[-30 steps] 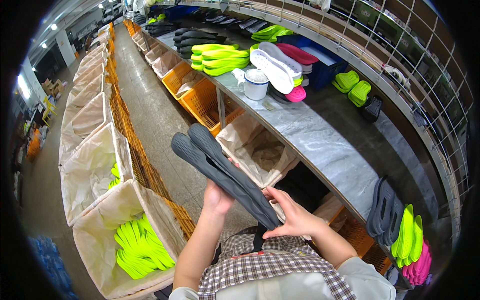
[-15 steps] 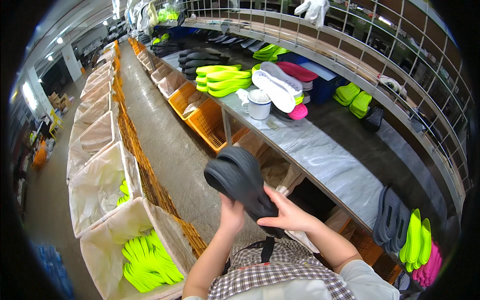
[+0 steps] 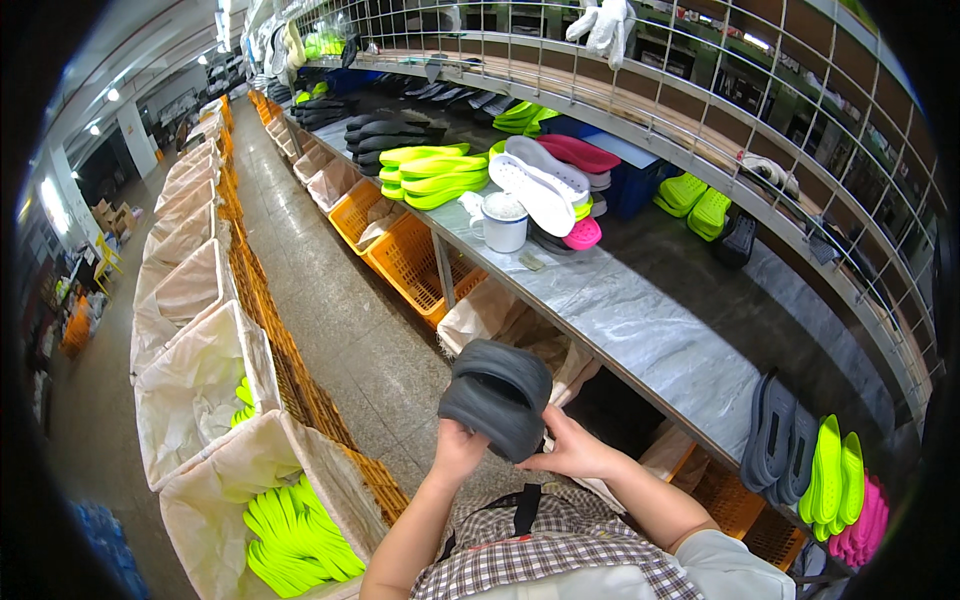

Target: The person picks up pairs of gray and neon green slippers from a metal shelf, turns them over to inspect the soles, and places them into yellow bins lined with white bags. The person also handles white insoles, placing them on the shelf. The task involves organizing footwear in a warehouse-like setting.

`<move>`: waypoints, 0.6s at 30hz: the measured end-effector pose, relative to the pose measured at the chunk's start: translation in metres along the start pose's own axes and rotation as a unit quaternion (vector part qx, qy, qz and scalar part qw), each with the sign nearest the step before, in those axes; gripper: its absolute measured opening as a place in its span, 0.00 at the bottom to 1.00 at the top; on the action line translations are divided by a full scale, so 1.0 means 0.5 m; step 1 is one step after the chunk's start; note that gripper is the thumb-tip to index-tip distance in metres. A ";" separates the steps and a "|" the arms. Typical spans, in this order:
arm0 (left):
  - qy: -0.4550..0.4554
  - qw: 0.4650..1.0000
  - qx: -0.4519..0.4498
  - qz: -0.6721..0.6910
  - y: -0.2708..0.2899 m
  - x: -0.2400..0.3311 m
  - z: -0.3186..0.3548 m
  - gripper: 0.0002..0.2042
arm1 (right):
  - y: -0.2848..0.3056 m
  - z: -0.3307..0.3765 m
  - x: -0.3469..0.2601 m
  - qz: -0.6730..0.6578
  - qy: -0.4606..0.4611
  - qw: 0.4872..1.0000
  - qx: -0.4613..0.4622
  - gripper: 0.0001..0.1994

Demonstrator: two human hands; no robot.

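In front of my body I hold black shoe soles (image 3: 500, 395), their two thick rounded ends stacked with a dark gap between them. The fingers of my left hand (image 3: 459, 450) are closed on the left lower edge. My right hand (image 3: 575, 447) grips the right lower edge, its thumb stretched along the near side. The soles hide part of my fingertips. To the right, on the bench (image 3: 650, 330), lie dark grey soles (image 3: 778, 440), with neon yellow soles (image 3: 832, 475) and pink soles (image 3: 863, 525) beside them.
Left of me, a row of cloth-lined bins (image 3: 190, 390) runs back; the nearest holds neon soles (image 3: 300, 535). Orange crates (image 3: 415, 262) stand under the bench. A white mug (image 3: 505, 225), a white sole (image 3: 535, 195) and stacked yellow soles (image 3: 435, 177) rest farther along. Wire mesh (image 3: 680, 75) rises behind.
The black soles have turned and come down slightly to the right, so their rounded ends and the gap face me. Both hands keep hold, and my view has shifted a little.
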State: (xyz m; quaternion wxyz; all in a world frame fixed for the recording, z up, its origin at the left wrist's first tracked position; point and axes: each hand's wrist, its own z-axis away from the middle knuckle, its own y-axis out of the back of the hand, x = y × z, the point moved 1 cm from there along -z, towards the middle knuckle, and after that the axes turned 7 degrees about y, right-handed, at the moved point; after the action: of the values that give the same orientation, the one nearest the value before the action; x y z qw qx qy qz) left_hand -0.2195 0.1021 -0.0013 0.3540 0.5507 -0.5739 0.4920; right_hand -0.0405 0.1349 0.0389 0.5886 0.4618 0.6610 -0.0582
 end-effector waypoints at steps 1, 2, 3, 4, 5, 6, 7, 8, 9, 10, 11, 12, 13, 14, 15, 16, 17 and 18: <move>-0.028 0.995 -0.015 -0.092 0.000 0.000 -0.006 0.29 | 0.000 -0.003 0.001 0.067 0.038 0.997 0.020 0.40; -0.053 0.980 -0.014 -0.192 0.000 0.003 -0.009 0.31 | 0.001 -0.006 0.001 0.134 0.075 0.987 0.041 0.40; 0.086 0.996 -0.011 -0.004 -0.007 -0.003 -0.013 0.29 | 0.006 -0.013 0.005 0.160 0.124 0.977 0.073 0.39; 0.157 0.951 0.027 0.265 -0.012 -0.004 -0.014 0.27 | 0.011 -0.020 0.009 0.182 0.168 0.964 0.101 0.39; 0.207 0.880 0.060 0.422 -0.019 -0.002 -0.013 0.26 | 0.021 -0.030 0.017 0.210 0.221 0.942 0.144 0.38; 0.266 0.856 -0.022 0.443 -0.026 0.005 -0.004 0.24 | 0.027 -0.039 0.025 0.243 0.241 0.927 0.156 0.35; 0.271 0.859 -0.053 0.432 -0.028 0.016 0.005 0.21 | 0.035 -0.040 0.031 0.215 0.247 0.937 0.125 0.33; 0.279 0.877 -0.057 0.388 -0.031 0.025 0.013 0.19 | 0.040 -0.040 0.036 0.196 0.237 0.947 0.092 0.31; 0.277 0.899 -0.060 0.333 -0.032 0.032 0.013 0.18 | 0.042 -0.033 0.037 0.101 0.214 0.969 0.071 0.26; 0.306 0.798 -0.043 0.517 -0.032 0.044 0.031 0.17 | 0.037 -0.029 0.037 0.029 0.179 0.980 0.077 0.19; 0.330 0.809 -0.014 0.486 -0.034 0.044 0.028 0.18 | 0.034 -0.020 0.039 -0.140 0.021 0.988 0.064 0.16; 0.320 0.824 -0.008 0.467 -0.035 0.045 0.029 0.19 | 0.027 -0.006 0.036 -0.304 -0.127 0.942 0.064 0.15; 0.301 0.836 0.004 0.459 -0.034 0.046 0.033 0.20 | 0.024 0.002 0.027 -0.399 -0.126 0.906 0.068 0.16; 0.276 0.853 0.013 0.442 -0.034 0.045 0.034 0.21 | 0.019 0.005 0.016 -0.484 -0.144 0.860 0.072 0.17; 0.254 0.870 0.022 0.421 -0.031 0.045 0.037 0.22 | 0.014 0.009 0.004 -0.560 -0.163 0.809 0.076 0.18; 0.250 0.872 0.026 0.421 -0.030 0.042 0.038 0.22 | 0.010 0.012 -0.010 -0.543 -0.160 0.821 0.072 0.20; 0.247 0.874 0.028 0.418 -0.027 0.039 0.039 0.23 | 0.009 0.014 -0.024 -0.519 -0.160 0.837 0.067 0.22; 0.240 0.877 0.030 0.415 -0.025 0.036 0.040 0.23 | 0.009 0.014 -0.036 -0.508 -0.140 0.848 0.057 0.23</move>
State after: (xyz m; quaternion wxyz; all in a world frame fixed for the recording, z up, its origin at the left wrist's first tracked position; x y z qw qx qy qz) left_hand -0.2071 0.0791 0.0127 0.2276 0.1369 -0.6321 0.7280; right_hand -0.0346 0.1233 0.0541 0.5358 0.0817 0.7095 -0.4503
